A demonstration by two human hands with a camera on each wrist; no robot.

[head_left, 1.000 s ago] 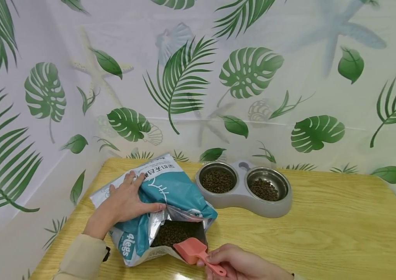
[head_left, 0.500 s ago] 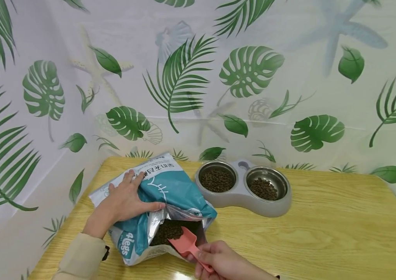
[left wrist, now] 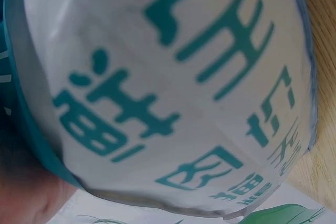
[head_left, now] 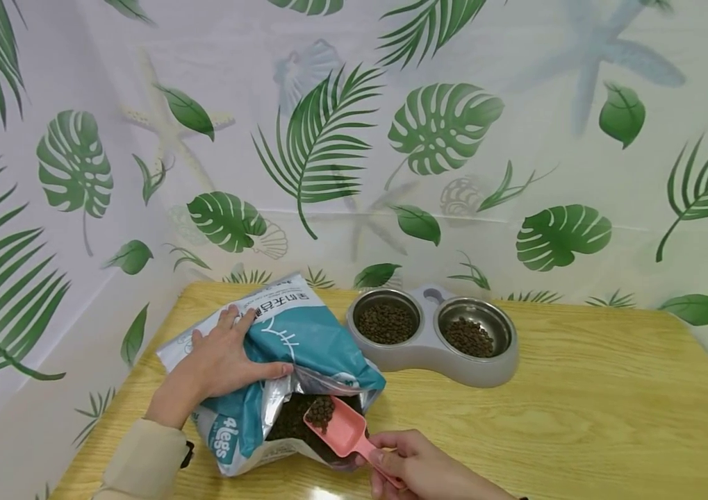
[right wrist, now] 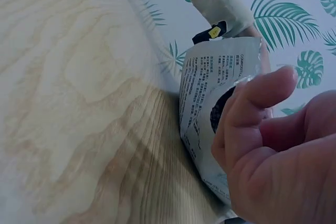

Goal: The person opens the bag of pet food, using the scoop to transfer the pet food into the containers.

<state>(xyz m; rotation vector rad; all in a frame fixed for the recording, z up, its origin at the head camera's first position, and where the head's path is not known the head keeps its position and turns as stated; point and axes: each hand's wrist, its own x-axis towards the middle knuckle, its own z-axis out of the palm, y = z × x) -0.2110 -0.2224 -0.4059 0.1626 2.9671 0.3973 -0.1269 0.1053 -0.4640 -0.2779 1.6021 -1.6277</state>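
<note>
A teal and white bag (head_left: 310, 340) lies on the table with its mouth facing the person, brown kibble inside. Spread over its upper side, the left hand (head_left: 225, 361) presses on it, thumb along the mouth's edge. The right hand (head_left: 413, 467) grips the handle of a pink scoop (head_left: 345, 425) at the mouth; some kibble (head_left: 320, 411) lies in the scoop's front. In the left wrist view the bag (left wrist: 173, 93) fills most of the picture, with part of the left hand (left wrist: 29, 198). The right wrist view has the right hand (right wrist: 278, 156) with curled fingers before the bag (right wrist: 205, 77).
Behind and right of the bag stands a grey double feeder (head_left: 413, 357) with two metal bowls, each holding kibble. The wooden table (head_left: 579, 417) extends to the right. A leaf-patterned cloth (head_left: 328, 264) hangs behind the table and on the left.
The scoop first dipped left into the kibble, then came slightly back right and levelled, now with kibble in it. The left hand has stayed on the bag.
</note>
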